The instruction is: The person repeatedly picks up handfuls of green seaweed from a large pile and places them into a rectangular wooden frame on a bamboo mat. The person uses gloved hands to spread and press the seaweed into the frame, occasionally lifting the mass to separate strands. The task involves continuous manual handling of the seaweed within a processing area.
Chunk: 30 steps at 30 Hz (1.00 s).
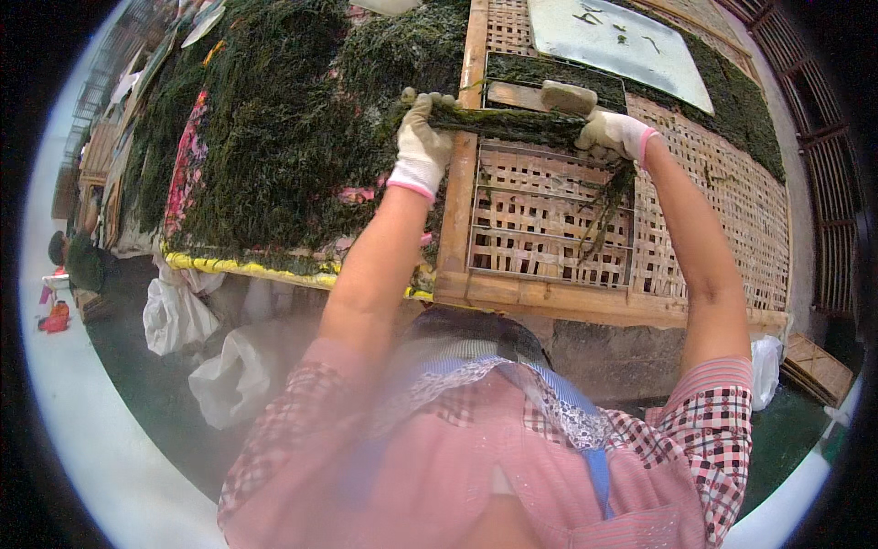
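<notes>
A long strip of dark green seaweed (514, 125) stretches between my two gloved hands, above a thin metal frame (552, 225) with crossbars. My left hand (422, 141) grips its left end over the tray's wooden edge. At the other end, my right hand (610, 137) has its fingers around the seaweed, and loose strands hang below it. Touching or just behind the right hand is a beige block (569, 98); I cannot tell whether it is held. The frame lies on a woven bamboo tray (727, 226) with a wooden border. Seaweed fills the frame's far part.
A broad heap of loose seaweed (274, 137) covers a pink floral cloth (185, 171) at left. A whitish board (621, 48) with seaweed scraps lies on the tray's far side. White plastic bags (230, 377) hang below the yellow edge (247, 267). Metal railings (823, 151) stand at right.
</notes>
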{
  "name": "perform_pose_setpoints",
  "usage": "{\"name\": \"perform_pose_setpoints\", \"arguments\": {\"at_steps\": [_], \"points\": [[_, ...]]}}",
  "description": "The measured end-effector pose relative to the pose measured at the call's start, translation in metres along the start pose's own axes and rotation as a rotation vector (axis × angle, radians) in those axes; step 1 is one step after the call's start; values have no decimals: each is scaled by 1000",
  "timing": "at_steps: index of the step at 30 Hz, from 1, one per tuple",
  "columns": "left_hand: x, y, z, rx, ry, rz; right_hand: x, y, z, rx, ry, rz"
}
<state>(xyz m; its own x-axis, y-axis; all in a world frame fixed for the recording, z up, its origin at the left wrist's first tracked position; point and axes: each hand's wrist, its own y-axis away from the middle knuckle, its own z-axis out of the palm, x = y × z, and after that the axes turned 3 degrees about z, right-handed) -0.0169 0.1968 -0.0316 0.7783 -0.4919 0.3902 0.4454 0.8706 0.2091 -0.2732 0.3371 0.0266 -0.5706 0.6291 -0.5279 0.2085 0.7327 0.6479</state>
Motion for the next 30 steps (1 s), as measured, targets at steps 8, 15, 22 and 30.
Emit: {"name": "perform_pose_setpoints", "arguments": {"at_steps": [8, 15, 22, 30], "points": [[162, -19, -56, 386, -1219, -128, 23, -8, -13, 25, 349, 47], [67, 24, 47, -1084, -2211, 685, 17, 7, -16, 0, 253, 176], [-21, 12, 48, -1634, -2051, 649, 28, 40, -46, -55, 108, 245], [-32, 13, 58, -1633, -2148, 540, 186, 72, -94, 207, 43, 333]]}}
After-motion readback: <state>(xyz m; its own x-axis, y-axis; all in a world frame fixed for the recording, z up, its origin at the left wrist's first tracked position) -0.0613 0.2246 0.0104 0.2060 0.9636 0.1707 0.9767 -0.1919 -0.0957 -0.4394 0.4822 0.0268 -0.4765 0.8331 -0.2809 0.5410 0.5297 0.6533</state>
